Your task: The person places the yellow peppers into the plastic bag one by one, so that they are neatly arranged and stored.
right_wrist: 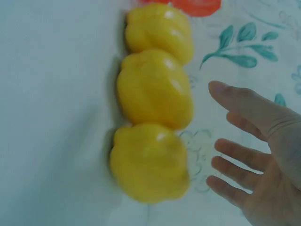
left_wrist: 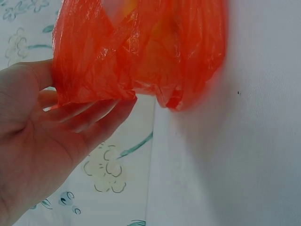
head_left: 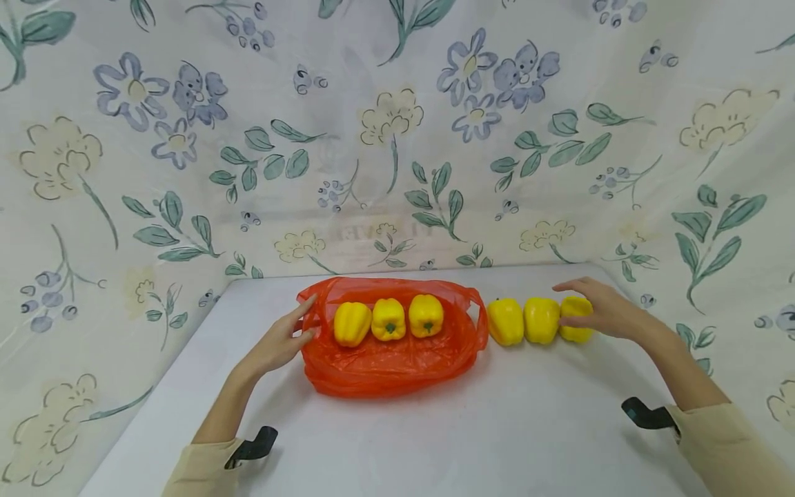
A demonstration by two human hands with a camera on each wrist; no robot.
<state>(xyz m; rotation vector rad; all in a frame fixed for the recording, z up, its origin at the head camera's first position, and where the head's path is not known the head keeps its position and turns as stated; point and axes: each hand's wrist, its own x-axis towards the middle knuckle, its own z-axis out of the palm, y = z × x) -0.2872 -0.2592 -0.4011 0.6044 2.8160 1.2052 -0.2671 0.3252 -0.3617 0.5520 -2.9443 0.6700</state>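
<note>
A red plastic bag (head_left: 397, 376) lies with its mouth spread, and three yellow bell peppers (head_left: 388, 319) show within it. My left hand (head_left: 282, 343) is at the bag's left edge, thumb and fingers apart. Seen from the left wrist, its long fingers (left_wrist: 106, 120) extend along the bag's edge and the thumb partly disappears behind the red film. Right of the bag, three more yellow bell peppers (head_left: 542, 321) stand in a row. My right hand (head_left: 605, 310) is spread beside the rightmost pepper (right_wrist: 150, 162), overlapping it in the head view, with nothing held.
A white table (head_left: 397, 442) carries everything. Behind and at both sides hangs a floral cloth (head_left: 348, 152). Near the cuffs, black wrist mounts (head_left: 254, 445) stick out over the table. The bag's right handle (head_left: 481, 310) comes close to the nearest loose pepper.
</note>
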